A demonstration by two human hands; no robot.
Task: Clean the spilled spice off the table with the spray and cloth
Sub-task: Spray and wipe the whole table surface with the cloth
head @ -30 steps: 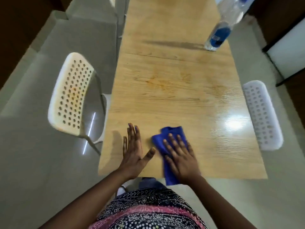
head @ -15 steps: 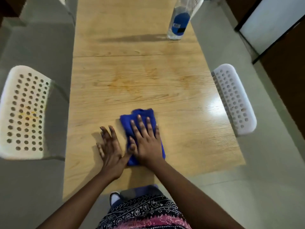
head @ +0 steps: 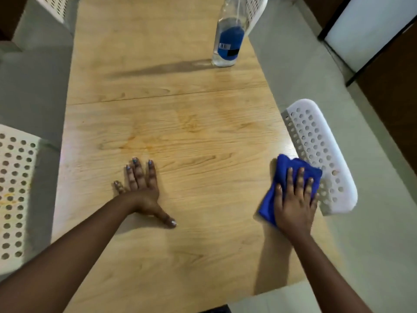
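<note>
A folded blue cloth point(head: 284, 171) lies at the right edge of the wooden table point(head: 203, 245), partly over the edge. My right hand point(head: 294, 199) presses flat on top of it, fingers spread. My left hand point(head: 143, 188) rests flat on the bare wood near the table's middle, fingers apart and holding nothing. A faint orange spice smear point(head: 140, 143) shows just beyond my left fingertips, with another pale orange patch point(head: 190, 124) farther in. The clear spray bottle point(head: 229, 39) with a blue label stands far off near the right edge.
A white perforated chair back point(head: 320, 154) stands right beside the cloth at the table's right side. Another white perforated chair point(head: 15, 190) is at the left, with orange marks on it. A seam crosses the tabletop. Grey floor surrounds the table.
My right hand has slid the cloth from the table's middle, beside my left hand, out to the right edge. The left hand stays flat on the wood. The camera view has shifted.
</note>
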